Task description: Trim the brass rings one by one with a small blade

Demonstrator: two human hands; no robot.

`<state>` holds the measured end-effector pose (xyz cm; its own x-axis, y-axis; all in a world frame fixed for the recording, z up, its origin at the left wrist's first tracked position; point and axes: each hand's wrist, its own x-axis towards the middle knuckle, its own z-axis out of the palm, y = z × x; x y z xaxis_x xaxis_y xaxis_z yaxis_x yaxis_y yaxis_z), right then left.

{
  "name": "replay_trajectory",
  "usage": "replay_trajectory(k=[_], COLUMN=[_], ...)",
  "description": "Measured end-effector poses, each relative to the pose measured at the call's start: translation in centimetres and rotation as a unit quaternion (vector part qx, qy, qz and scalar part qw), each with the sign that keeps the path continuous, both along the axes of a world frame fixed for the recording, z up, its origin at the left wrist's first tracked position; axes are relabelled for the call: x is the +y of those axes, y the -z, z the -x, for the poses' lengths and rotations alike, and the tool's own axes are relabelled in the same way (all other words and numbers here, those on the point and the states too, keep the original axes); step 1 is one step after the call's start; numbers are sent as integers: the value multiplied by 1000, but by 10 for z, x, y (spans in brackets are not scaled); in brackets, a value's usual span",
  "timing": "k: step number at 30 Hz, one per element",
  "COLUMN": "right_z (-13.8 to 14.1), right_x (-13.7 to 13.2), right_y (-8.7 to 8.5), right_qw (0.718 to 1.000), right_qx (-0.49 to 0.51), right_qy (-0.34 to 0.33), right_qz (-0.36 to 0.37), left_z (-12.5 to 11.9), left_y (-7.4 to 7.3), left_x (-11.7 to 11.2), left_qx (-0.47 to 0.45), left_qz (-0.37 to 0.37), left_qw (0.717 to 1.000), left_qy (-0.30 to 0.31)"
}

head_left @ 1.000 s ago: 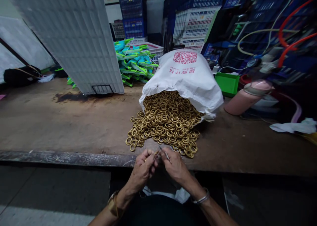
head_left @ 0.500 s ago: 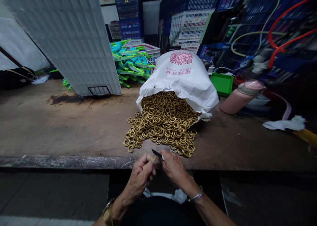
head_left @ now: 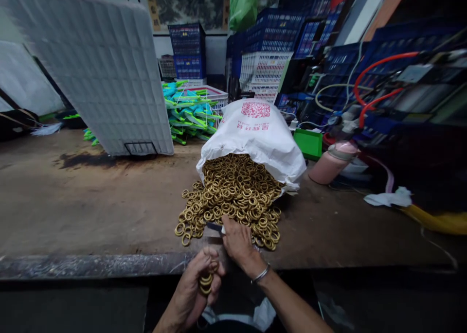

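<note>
My left hand point(head_left: 195, 287) is just in front of the table edge, fingers curled around several gold-coloured rings point(head_left: 206, 283). My right hand point(head_left: 238, 241) reaches over the near side of a heap of the same rings point(head_left: 233, 197) and grips a small knife, its dark blade point(head_left: 213, 227) pointing left. A bit of white shows at the knife's base by my fingers; the handle is hidden in the hand. The heap spills from the mouth of a white sack point(head_left: 251, 133) with red print, lying on its side.
On the brown table point(head_left: 109, 216), a grey ribbed panel point(head_left: 98, 75) stands at left. Behind are green and blue plastic pieces point(head_left: 189, 112) and stacked crates point(head_left: 266, 68). To the right are a green tray point(head_left: 308, 143), a pink bottle point(head_left: 333, 163) and red hoses point(head_left: 379, 58).
My right hand has moved forward and left to the heap with the knife. My left hand has turned, showing rings in its grip. The view has tilted upward.
</note>
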<state>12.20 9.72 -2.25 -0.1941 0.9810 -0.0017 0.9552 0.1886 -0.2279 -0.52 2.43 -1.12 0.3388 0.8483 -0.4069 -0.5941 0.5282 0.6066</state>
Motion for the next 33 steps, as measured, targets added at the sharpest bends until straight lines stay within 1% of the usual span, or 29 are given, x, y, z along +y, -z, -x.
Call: replay_trajectory(k=[2,5,8,10,11,13,15,18,20,24,26,28,30,31,33], right_z=[2,2,-3,-7,-9,-14,-18,-21,-22,-23,-23,-23,-21,-20,-16], right_x=[1,2,4,5,6,6,5,0,-5,-11,-13,-14,-16,-18,-21], right_y=[3,7,5,1,-1,-5,-8,-12,-14,-18,-19,-18,-14,-11,-5], right_qw=[1000,1000,997,990,982,958,933,903,885,857,851,847,840,833,810], right_qx=[-12,8,69,141,187,286,356,412,435,469,474,478,492,504,535], right_qy=[5,4,4,8,9,4,-13,-36,-38,-49,-59,-55,-35,-17,21], right_qz=[2,-7,-16,-12,-4,17,46,117,164,211,220,227,227,227,240], left_z=[3,7,8,7,6,2,-1,-5,-7,-8,-7,-7,-7,-8,-10], left_y=[4,11,11,9,7,6,6,7,6,1,-1,0,1,2,2], left_x=[1,6,14,21,24,31,36,40,41,41,39,38,36,35,33], left_qx=[-24,-58,-59,-22,2,57,129,227,269,287,284,283,277,273,266], left_qz=[26,49,44,25,12,-19,-56,-108,-130,-136,-141,-146,-144,-143,-150], left_qw=[999,997,997,999,999,997,988,966,953,947,948,948,950,951,951], left_qy=[-2,-8,-25,-37,-43,-49,-62,-56,-43,-42,-32,-13,-10,-17,-37])
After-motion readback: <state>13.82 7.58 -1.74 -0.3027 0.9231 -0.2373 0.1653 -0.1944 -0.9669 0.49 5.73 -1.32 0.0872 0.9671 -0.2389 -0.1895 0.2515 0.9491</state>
